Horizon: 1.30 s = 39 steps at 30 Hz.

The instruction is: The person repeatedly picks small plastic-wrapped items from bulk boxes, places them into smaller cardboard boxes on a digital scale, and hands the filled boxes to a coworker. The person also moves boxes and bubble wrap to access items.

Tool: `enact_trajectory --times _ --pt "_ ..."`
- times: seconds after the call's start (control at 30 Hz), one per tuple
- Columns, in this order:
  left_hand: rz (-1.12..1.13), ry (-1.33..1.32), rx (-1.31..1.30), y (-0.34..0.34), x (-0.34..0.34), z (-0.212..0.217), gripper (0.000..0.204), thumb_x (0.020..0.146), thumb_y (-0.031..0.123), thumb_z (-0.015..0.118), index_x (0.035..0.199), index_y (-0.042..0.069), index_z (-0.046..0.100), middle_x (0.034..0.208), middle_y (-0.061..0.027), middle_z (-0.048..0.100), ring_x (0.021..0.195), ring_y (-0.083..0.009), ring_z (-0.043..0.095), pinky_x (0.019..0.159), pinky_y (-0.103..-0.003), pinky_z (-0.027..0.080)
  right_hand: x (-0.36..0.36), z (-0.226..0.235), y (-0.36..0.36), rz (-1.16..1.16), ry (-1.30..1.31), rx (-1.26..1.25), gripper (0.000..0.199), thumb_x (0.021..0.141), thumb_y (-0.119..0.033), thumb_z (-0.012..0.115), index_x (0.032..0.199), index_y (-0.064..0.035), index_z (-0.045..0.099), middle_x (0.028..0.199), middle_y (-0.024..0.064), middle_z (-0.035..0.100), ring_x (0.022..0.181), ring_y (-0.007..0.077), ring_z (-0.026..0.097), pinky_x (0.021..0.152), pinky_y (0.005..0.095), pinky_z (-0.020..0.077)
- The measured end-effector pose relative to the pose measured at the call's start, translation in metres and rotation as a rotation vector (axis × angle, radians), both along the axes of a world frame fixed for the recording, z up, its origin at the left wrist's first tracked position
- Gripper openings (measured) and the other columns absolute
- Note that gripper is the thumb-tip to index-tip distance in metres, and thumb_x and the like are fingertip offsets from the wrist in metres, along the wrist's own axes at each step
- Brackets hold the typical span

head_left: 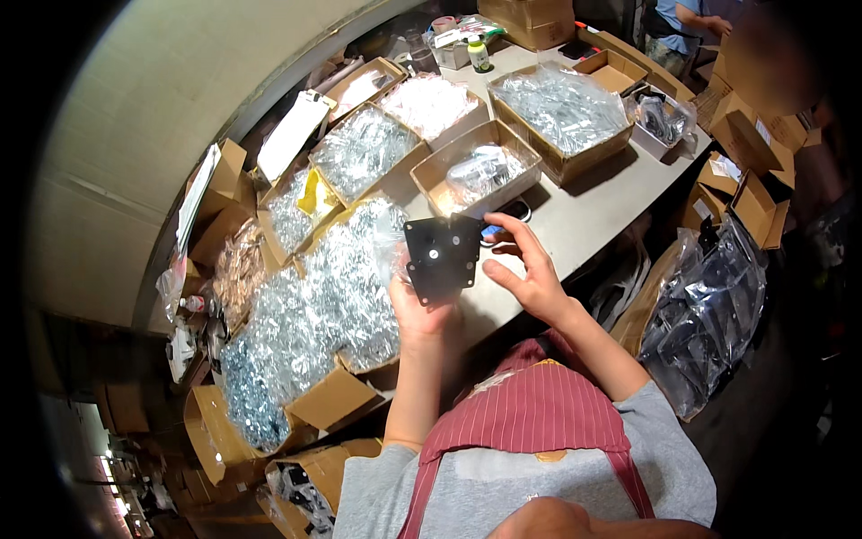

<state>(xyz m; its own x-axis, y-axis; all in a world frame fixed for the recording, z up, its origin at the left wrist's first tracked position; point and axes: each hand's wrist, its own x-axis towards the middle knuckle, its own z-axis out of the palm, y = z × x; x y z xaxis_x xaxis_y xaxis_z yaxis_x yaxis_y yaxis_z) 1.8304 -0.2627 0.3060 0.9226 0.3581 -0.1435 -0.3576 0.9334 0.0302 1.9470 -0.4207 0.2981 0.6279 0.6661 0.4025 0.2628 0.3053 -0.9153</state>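
Above the table's near edge, my left hand (420, 314) grips a flat black plate (437, 260) from below. The plate has a stepped outline, small holes near its corners and small round pale spots on its face. Part of my left hand is hidden behind it. To the right of the plate, my right hand (530, 274) has its thumb and fingers apart. Its index fingertip is close to the plate's upper right edge; whether they touch I cannot tell. A clear plastic bag (390, 247) shows just left of the plate.
Cardboard boxes of clear-bagged small parts (332, 287) crowd the table's left side. Beyond the plate stand an open box (422, 172) and a larger box of bags (498, 103). A green bottle (478, 56) stands at the back. Plastic-wrapped dark parts (705, 314) lie at right. Another person (687, 22) is at far right.
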Motion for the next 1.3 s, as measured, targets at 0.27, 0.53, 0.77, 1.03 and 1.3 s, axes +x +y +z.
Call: enact_trajectory --times 0.27,0.53,0.77,1.03,1.3 --pt "0.254 0.197 0.214 0.073 0.014 0.004 0.04 0.097 0.035 0.053 0.118 0.002 0.062 0.117 -0.0193 0.066 0.105 -0.0344 0.064 0.091 -0.053 0.054 0.104 0.002 0.033 -0.15 0.387 0.068 0.022 0.09 -0.002 0.059 0.111 -0.0004 0.066 0.106 0.0042 0.067 0.1 0.0131 0.061 0.091 0.0274 0.0467" --pt "0.567 0.517 0.277 0.157 -0.07 -0.014 0.043 0.095 0.035 0.043 0.122 0.009 0.064 0.121 -0.0122 0.066 0.112 -0.0332 0.061 0.093 -0.058 0.049 0.197 -0.063 -0.016 -0.133 0.627 -0.537 0.044 0.098 -0.035 0.057 0.128 -0.003 0.054 0.122 0.0087 0.061 0.096 0.0165 0.064 0.077 0.0318 0.0549" --pt "0.623 0.481 0.21 0.119 -0.039 0.0 0.039 0.096 0.029 0.044 0.12 0.005 0.064 0.119 -0.0125 0.067 0.111 -0.0318 0.062 0.095 -0.052 0.051 0.255 -0.091 0.053 0.163 0.757 -0.664 0.082 0.088 -0.058 0.062 0.133 0.0079 0.044 0.125 0.019 0.048 0.089 0.0266 0.065 0.06 0.0391 0.0621" --pt "0.561 0.543 0.373 0.129 -0.036 -0.023 0.044 0.093 0.036 0.042 0.122 0.011 0.064 0.119 -0.0074 0.067 0.107 -0.0276 0.064 0.095 -0.048 0.05 0.237 -0.089 0.04 0.402 1.378 -0.52 0.021 0.078 -0.016 0.06 0.087 0.0036 0.062 0.089 0.0223 0.066 0.085 0.034 0.068 0.081 0.053 0.0593" --pt "0.772 0.488 0.583 0.143 0.003 -0.007 0.031 0.092 0.02 0.047 0.112 0.006 0.066 0.106 -0.0081 0.069 0.095 -0.0253 0.066 0.086 -0.043 0.056 0.338 -0.029 -0.025 0.536 1.407 -0.186 0.028 0.09 -0.026 0.061 0.107 -0.0029 0.062 0.1 0.0086 0.067 0.09 0.0229 0.066 0.08 0.0437 0.0547"
